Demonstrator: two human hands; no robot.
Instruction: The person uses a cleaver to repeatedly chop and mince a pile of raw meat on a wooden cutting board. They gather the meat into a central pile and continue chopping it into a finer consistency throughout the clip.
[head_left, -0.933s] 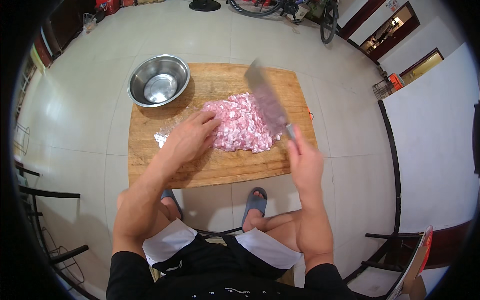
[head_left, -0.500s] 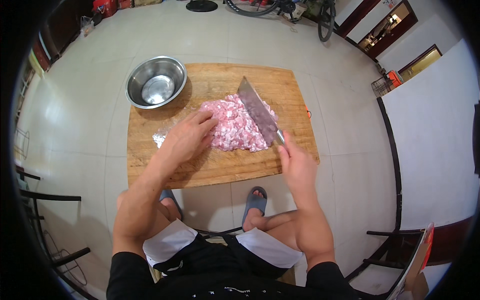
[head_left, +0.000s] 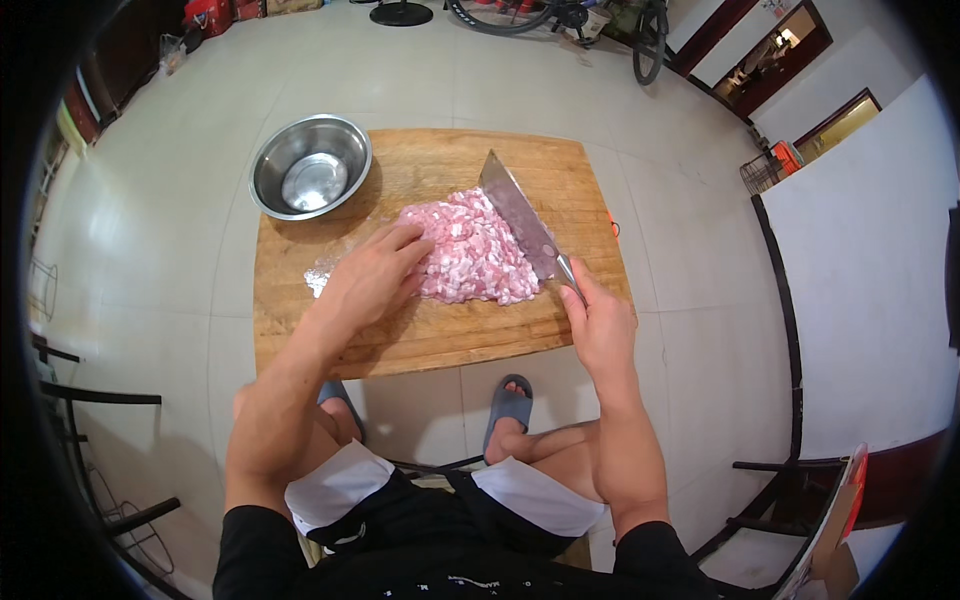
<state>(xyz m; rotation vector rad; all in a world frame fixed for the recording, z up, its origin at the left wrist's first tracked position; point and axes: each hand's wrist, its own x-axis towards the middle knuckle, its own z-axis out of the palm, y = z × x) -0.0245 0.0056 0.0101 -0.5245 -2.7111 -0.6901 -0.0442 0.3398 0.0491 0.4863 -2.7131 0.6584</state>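
Observation:
A spread pile of chopped pink and white meat (head_left: 465, 255) lies in the middle of a wooden cutting board (head_left: 430, 335). My left hand (head_left: 375, 275) rests against the left side of the pile, fingers slightly bent and a little apart, touching the meat. My right hand (head_left: 605, 320) is closed round the handle of a cleaver (head_left: 516, 215). Its broad blade slants along the pile's right edge, with the tip pointing away from me. Small meat bits cling to the blade. A steel bowl (head_left: 312, 168) with nothing in it stands on the board's far left corner.
Pale scraps (head_left: 316, 280) lie left of my left hand on the board. Below the board are my feet in grey slippers (head_left: 510, 408). Black chair parts (head_left: 105, 397) stand at the left. A bicycle (head_left: 575, 18) and a round black base (head_left: 401, 13) are farther back on the tiled floor.
The cleaver and my right hand have shifted slightly right, so the blade is now at the pile's right edge; before, meat showed beyond it. My left hand has stayed in place.

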